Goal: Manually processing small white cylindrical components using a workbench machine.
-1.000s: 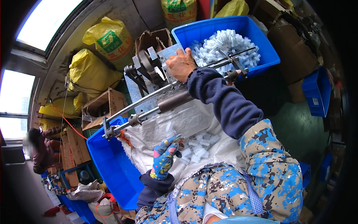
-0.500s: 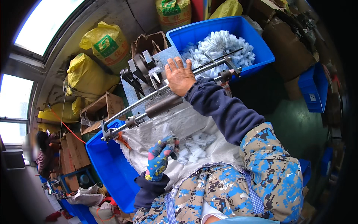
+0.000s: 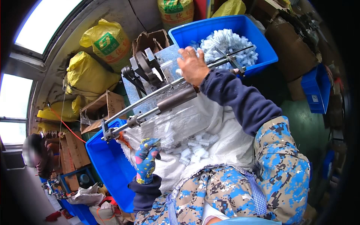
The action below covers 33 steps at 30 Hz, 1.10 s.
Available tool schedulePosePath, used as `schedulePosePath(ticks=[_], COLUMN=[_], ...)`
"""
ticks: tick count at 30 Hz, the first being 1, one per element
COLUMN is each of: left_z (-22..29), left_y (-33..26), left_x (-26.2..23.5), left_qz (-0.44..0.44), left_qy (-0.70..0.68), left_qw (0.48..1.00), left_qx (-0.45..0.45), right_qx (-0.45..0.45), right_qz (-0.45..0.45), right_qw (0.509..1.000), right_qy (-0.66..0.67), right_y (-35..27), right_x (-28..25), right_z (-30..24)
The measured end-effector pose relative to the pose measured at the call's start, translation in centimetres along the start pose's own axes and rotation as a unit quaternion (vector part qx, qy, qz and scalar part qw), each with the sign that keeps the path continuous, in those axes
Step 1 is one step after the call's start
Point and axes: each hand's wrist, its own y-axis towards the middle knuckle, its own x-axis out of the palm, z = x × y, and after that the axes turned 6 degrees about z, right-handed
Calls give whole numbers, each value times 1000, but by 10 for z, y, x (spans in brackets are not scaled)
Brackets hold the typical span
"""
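Observation:
My right hand point(image 3: 193, 66), bare, lies over the metal rails point(image 3: 150, 94) of a bench machine, its fingers bent and apart. A small whitish bit shows at its edge; I cannot make out what it is. Below that hand a brown cylinder point(image 3: 177, 99) sits on the lower rod. To the left are the machine's dark wheel and belt point(image 3: 144, 67). My left hand point(image 3: 147, 161), in a colourful patterned glove, has its fingers curled above a white sheet; what they hold, if anything, is hidden. Beside it lie several translucent ribbed plastic pieces point(image 3: 195, 148).
A blue bin point(image 3: 176, 35) heaped with white plastic pieces stands behind the rails. Another blue bin point(image 3: 108, 168) is at the left, under the sheet point(image 3: 230, 150). Yellow sacks point(image 3: 90, 75) and a wooden box point(image 3: 112, 108) line the wall. A person point(image 3: 39, 153) is at the far left.
My right hand has shifted right along the rails, and the brown cylinder and rod have slid right too. My left hand has moved left, away from the pile of pieces, its fingers now curled.

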Motion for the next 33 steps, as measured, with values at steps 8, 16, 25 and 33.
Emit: schedulePosePath(ticks=[8,16,25,33], left_z=[9,16,-12,-67], left_y=[14,22,17,38], left_x=[-7,10,27,24], left_qz=[77,80,-12,-52], left_qy=[58,110,606,668], left_qw=[988,978,778,728], left_qx=[123,157,162,144], right_qx=[-38,-178,-74,-36], right_qz=[38,72,131,13], right_qw=[995,936,975,999], right_qy=[-81,295,164,8], right_y=[27,-52,-28,29], right_x=[7,-53,-24,22], right_z=[39,-44,-25,-20])
